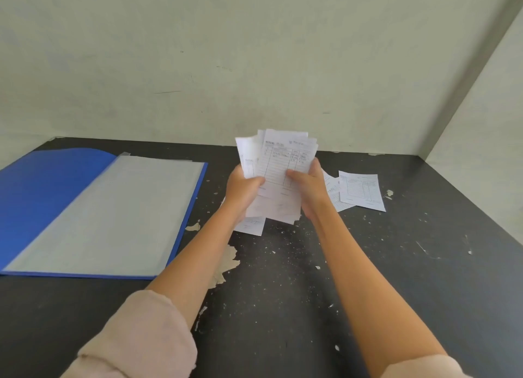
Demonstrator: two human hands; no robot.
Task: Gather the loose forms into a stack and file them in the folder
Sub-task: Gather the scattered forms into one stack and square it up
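Two hands — left hand point(242, 186), right hand point(307, 186) — around forms point(283, 162)

Soft, even daylight fills the scene, moderately bright with no hard glare. Shadows are faint: a diffuse dark patch lies on the worktop point(396, 278) just below the fingers point(297, 175). The printing on the forms point(283, 162) held at the fingers is slightly smeared and unreadable. Left of the fingers the folder point(93, 213) shows a dull sheen. Wide-angle bending curves the wall point(254, 52) edges far right of the fingers.
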